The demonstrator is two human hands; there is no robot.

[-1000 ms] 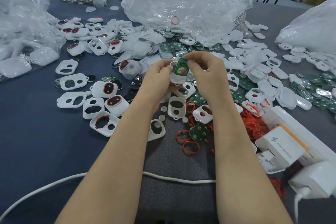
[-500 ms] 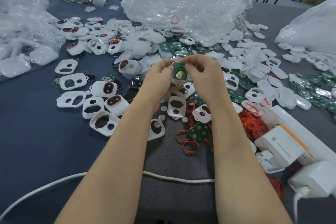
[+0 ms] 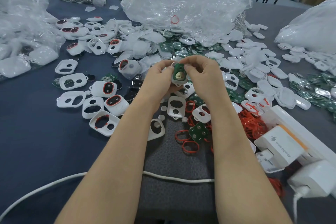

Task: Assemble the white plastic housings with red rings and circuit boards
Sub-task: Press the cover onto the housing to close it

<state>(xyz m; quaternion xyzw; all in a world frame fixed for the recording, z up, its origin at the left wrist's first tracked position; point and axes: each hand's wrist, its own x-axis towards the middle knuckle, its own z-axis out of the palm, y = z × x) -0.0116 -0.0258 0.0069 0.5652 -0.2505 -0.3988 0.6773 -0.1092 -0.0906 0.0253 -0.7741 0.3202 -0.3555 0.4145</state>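
Above the middle of the table, my left hand (image 3: 157,78) and my right hand (image 3: 203,76) both grip one white plastic housing (image 3: 179,83). A green circuit board (image 3: 179,74) with a round gold contact lies inside it, under both thumbs. Empty white housings (image 3: 176,107) lie just below my hands. Loose red rings (image 3: 189,146) and another green board (image 3: 198,132) rest on the grey mat near my right forearm. Housings fitted with red rings (image 3: 107,88) lie at the left.
Crumpled clear plastic bags (image 3: 181,0) stand behind the parts pile and at both sides. A white power strip with chargers (image 3: 283,149) sits at the right, beside a heap of red rings (image 3: 252,123). A white cable (image 3: 178,179) crosses the mat under my forearms.
The green board has gone from tilted above the housing to lying down inside it. Both thumbs have closed over its top edge.
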